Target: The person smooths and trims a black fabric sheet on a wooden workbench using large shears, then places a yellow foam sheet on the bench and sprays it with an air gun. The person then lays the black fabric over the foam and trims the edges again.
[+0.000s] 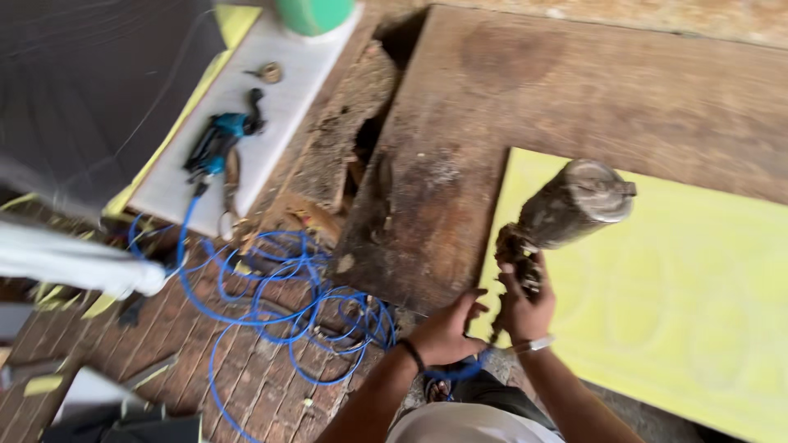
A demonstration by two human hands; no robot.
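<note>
Gripping a grimy spray gun (566, 209) over the yellow panel (681, 312), right hand (525, 308) is clamped on its handle; left hand (447, 328) sits loosely curled beside it; panel looks evenly coated already.

The round green container (314, 15) at the far edge is cut off by the top of the frame, so only its lower part shows. The pale yellow panel (673, 295) runs out past the right and bottom edges. The grimy metal spray gun (566, 209) is blurred, and the right hand (525, 308) hides its grip. The coiled blue hose (279, 295) passes out of sight behind the left hand (443, 332). The white blurred sleeve (74, 262) leaves the left edge.
</note>
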